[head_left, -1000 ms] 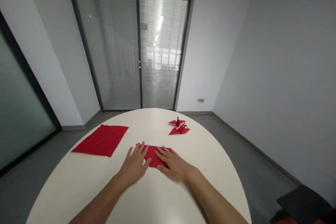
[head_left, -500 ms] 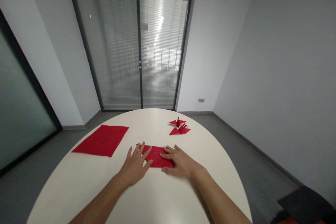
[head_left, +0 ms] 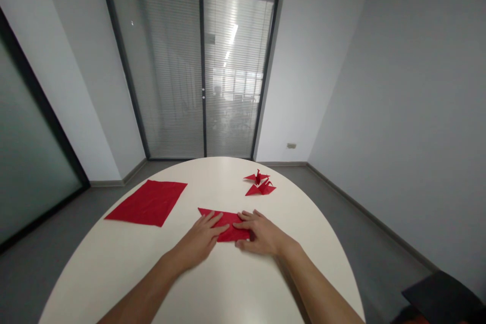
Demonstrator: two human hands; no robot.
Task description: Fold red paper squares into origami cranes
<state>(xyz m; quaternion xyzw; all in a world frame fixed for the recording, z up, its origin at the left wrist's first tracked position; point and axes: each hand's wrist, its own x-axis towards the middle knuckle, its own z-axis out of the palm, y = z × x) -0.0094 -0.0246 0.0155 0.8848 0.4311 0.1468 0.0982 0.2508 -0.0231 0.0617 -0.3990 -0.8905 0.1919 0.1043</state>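
A folded sheet of red paper [head_left: 232, 233] lies flat on the table in front of me, its pointed corner showing at the far left. My left hand [head_left: 203, 237] rests on its left part, palm down with the fingers stretched out over it. On the right part lies my right hand [head_left: 261, 234], its fingers spread and its thumb near the paper's near edge. Both hands cover the ends of the paper, so its outline is partly hidden.
A larger sheet of red paper [head_left: 148, 203] lies at the table's left. Two folded red paper cranes, a near one [head_left: 261, 189] and a far one [head_left: 257, 177], stand at the back right. The round white table [head_left: 212, 283] has a curved edge; a dark object [head_left: 444, 293] is at lower right.
My left hand has slid right and slightly nearer over the folded paper, uncovering its far left corner. My right hand has hardly moved.
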